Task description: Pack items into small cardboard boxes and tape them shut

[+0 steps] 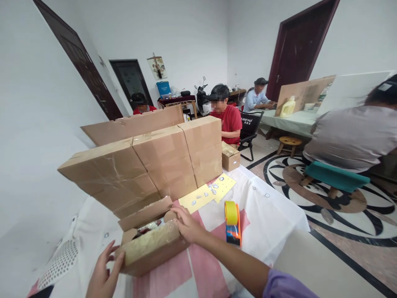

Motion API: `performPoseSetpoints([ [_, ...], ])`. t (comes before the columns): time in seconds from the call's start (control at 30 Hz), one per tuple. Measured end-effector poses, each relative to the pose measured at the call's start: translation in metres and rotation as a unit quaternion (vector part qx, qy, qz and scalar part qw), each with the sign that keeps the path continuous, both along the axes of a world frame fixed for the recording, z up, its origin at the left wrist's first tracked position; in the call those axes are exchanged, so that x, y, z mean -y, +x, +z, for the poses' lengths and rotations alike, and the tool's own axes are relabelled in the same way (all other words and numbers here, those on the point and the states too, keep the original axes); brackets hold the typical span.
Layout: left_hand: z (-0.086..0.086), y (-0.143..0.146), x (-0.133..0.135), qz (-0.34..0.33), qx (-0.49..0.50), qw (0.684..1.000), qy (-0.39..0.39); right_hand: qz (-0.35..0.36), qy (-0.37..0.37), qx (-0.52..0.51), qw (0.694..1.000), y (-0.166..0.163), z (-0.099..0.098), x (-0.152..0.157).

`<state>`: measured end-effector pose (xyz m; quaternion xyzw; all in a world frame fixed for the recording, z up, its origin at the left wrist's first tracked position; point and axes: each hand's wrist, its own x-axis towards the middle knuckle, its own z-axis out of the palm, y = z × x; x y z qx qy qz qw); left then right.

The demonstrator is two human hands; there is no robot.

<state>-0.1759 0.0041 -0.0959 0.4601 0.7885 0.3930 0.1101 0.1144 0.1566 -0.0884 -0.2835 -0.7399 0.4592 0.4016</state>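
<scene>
An open cardboard box point(155, 252) lies on the table in front of me, its long flaps raised. Inside it are dark and shiny packaged items point(150, 227), too jumbled to name. My left hand point(105, 269) rests against the box's left end, fingers spread and thumb near the corner. At the right end, my right hand point(187, 225) has its fingers closed on the small end flap point(169, 216). Right of it, a tape dispenser point(234, 236) holds a roll of yellow tape point(230, 213).
Stacked closed cartons point(164, 161) form a wall behind the box. Yellow patterned sheets point(198, 199) lie before them, and a small carton point(231, 157) sits at the far corner. Several people work nearby; one person in red point(232, 124) sits beyond the table.
</scene>
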Motion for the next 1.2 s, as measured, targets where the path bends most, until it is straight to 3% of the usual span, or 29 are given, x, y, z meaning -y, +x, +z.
performPoseSetpoints([
  [0.07,0.004,0.005,-0.010,0.001,-0.113,0.994,-0.009,-0.049,-0.071,-0.053,0.995,-0.008,-0.002,-0.009],
  [0.13,0.010,0.010,-0.013,-0.004,-0.211,0.977,-0.017,-0.052,-0.103,-0.084,0.990,-0.015,-0.002,-0.018],
  [0.27,0.027,0.018,-0.014,-0.036,-0.310,0.945,-0.093,0.023,-0.034,-0.073,0.996,-0.019,0.001,-0.021],
  [0.4,0.034,0.031,-0.023,-0.150,-0.311,0.923,-0.170,0.029,0.018,-0.040,0.999,0.007,0.005,0.000],
  [0.5,0.021,0.045,-0.028,-0.172,-0.295,0.924,-0.171,-0.092,0.061,-0.038,0.993,0.058,0.009,0.011],
  [0.6,0.004,0.057,-0.027,-0.160,-0.313,0.924,-0.150,-0.324,0.097,-0.054,0.939,0.126,0.005,0.005],
  [0.67,-0.003,0.062,-0.026,-0.155,-0.324,0.923,-0.135,-0.445,0.045,-0.063,0.892,0.166,-0.004,-0.006],
  [0.7,-0.004,0.064,-0.025,-0.148,-0.325,0.926,-0.126,-0.468,-0.006,-0.075,0.881,0.180,-0.011,-0.012],
  [0.83,0.003,0.067,-0.028,-0.125,-0.303,0.941,-0.086,-0.399,-0.192,-0.145,0.885,0.199,-0.037,-0.024],
  [0.93,0.013,0.067,-0.030,-0.155,-0.249,0.953,-0.079,-0.326,-0.216,-0.159,0.906,0.194,-0.045,-0.020],
  [1.03,0.024,0.078,-0.028,-0.136,-0.188,0.972,-0.046,-0.201,-0.233,-0.127,0.943,0.198,-0.044,-0.011],
  [1.1,0.029,0.101,-0.024,-0.114,-0.157,0.981,0.005,-0.147,-0.250,-0.124,0.949,0.202,-0.041,-0.005],
  [1.2,0.023,0.156,-0.018,-0.098,-0.093,0.987,0.088,-0.137,-0.273,-0.212,0.928,0.196,-0.034,0.007],
])
